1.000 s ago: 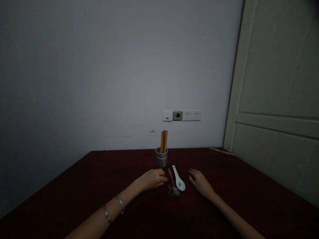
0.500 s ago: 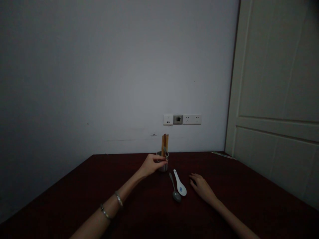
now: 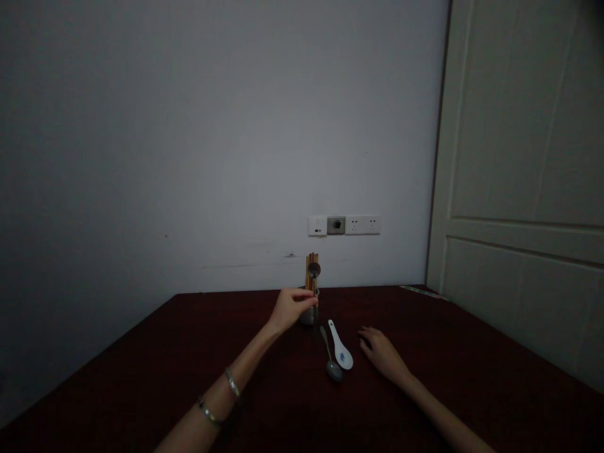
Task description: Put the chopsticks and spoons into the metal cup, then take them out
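Note:
My left hand [image 3: 293,309] pinches the handle of a small metal spoon [image 3: 314,270], held upright with its bowl at the top. Right behind the spoon is a metal cup [image 3: 306,318], partly covered by my fingers, with several wooden chopsticks [image 3: 309,277] standing in it. My right hand [image 3: 381,353] rests on the table, fingers loosely apart and holding nothing. Between my hands lie a white soup spoon [image 3: 343,355] with a blue mark and, to its left, a metal spoon [image 3: 335,371]. Both have their handles pointing away from me.
The dark red table [image 3: 264,402] reaches back to a pale wall [image 3: 236,157]. Sockets [image 3: 362,224] are set in the wall above it. A light door panel [image 3: 523,189] stands on the right. A thin strip [image 3: 423,292] lies at the back right edge.
The spoon in my left hand has come up, and its bowl now shows in front of the chopsticks. My left forearm has shifted slightly right. My right hand has stayed in place.

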